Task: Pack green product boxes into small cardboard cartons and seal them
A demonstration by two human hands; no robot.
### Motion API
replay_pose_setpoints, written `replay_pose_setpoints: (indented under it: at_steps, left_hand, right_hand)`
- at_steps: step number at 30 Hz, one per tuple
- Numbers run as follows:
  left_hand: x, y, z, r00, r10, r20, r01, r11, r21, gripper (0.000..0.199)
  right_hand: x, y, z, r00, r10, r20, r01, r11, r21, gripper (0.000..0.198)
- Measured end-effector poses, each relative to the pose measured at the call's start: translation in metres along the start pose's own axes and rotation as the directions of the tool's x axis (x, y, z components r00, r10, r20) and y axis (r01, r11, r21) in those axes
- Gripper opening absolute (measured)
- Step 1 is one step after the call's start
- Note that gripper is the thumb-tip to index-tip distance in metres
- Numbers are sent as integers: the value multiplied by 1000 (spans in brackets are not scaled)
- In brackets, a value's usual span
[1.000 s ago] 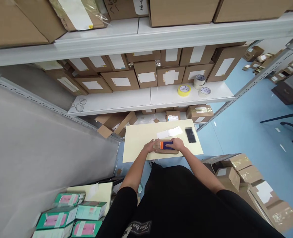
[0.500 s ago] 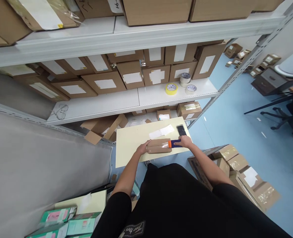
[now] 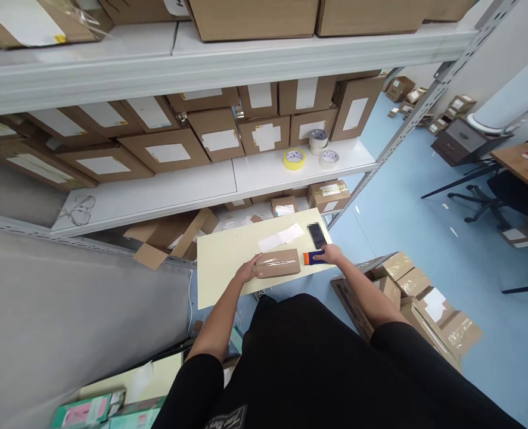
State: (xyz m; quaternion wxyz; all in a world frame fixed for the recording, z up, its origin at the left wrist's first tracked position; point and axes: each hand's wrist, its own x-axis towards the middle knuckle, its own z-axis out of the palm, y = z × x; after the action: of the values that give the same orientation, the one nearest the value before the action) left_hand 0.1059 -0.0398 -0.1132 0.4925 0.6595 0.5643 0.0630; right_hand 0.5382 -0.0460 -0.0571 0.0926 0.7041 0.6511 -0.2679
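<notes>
A small, long cardboard box (image 3: 278, 263) lies on the cream tabletop (image 3: 217, 262), with a shiny strip of clear tape along its top seam. My left hand (image 3: 248, 270) is closed on the box's left end. To the right of the box, my right hand (image 3: 332, 254) grips a blue and orange tape dispenser (image 3: 312, 257), held apart from the cardboard. Just beyond that hand is a black phone (image 3: 317, 237), partly pixelated. White paper slips (image 3: 280, 238) rest behind the box.
Metal shelving (image 3: 210, 185) stands right behind the table, loaded with labelled cartons. Tape rolls (image 3: 294, 159) sit on its middle shelf. An open carton (image 3: 170, 238) juts out at left. Stacked boxes (image 3: 398, 266) are near my right arm; green boxes (image 3: 85, 411) lie low at left.
The tape dispenser has moved off the box to the right, and the clear tape now lies along the closed top. My left hand stays on the box's left end. The view has shifted slightly.
</notes>
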Motion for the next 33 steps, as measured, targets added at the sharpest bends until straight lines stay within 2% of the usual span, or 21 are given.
replay_pose_setpoints:
  at_steps: [4, 7, 8, 10, 12, 14, 17, 21, 26, 30, 33]
  left_hand:
    - [5, 12, -2, 998, -65, -26, 69, 977, 200, 102]
    - [15, 37, 11, 992, -105, -67, 123, 910, 397, 104]
    - [19, 48, 20, 995, -80, -55, 96, 897, 432, 106]
    - [30, 72, 43, 998, 63, 32, -70, 897, 436, 114]
    - [41, 95, 69, 983, 158, 90, -181, 891, 417, 129]
    - [52, 114, 90, 974, 200, 108, -227, 875, 428, 139]
    - [58, 133, 104, 977, 194, 86, -212, 862, 460, 135]
    - [47, 142, 86, 969, 240, 51, -238, 863, 446, 131]
    - [18, 142, 55, 927, 375, 33, -369, 889, 272, 133]
    - [-1, 134, 46, 914, 403, -48, -398, 913, 91, 129]
    - [-12, 122, 39, 925, 368, -97, -371, 929, -11, 125]
  right_hand:
    - [0, -10, 11, 1000, 25, -1, -25, 999, 29, 51]
    - [-1, -14, 17, 999, 45, 12, -45, 997, 57, 50]
    - [-2, -14, 18, 999, 51, 15, -52, 997, 65, 49]
    - [-3, -16, 19, 998, 64, 18, -65, 995, 74, 49]
    - [-5, -18, 20, 996, 83, 12, -84, 993, 80, 49]
    - [-8, -21, 20, 995, 103, 4, -103, 991, 91, 49]
    - [-14, -23, 18, 993, 117, -10, -116, 988, 103, 49]
    - [-25, -21, 5, 994, 92, -57, -85, 989, 125, 54]
    - [-40, -27, -36, 992, -8, -124, 19, 996, 86, 58]
    - [-43, -53, -66, 982, -81, -173, 82, 997, -2, 60]
    - [-39, -81, -75, 981, -134, -138, 128, 991, -51, 62]
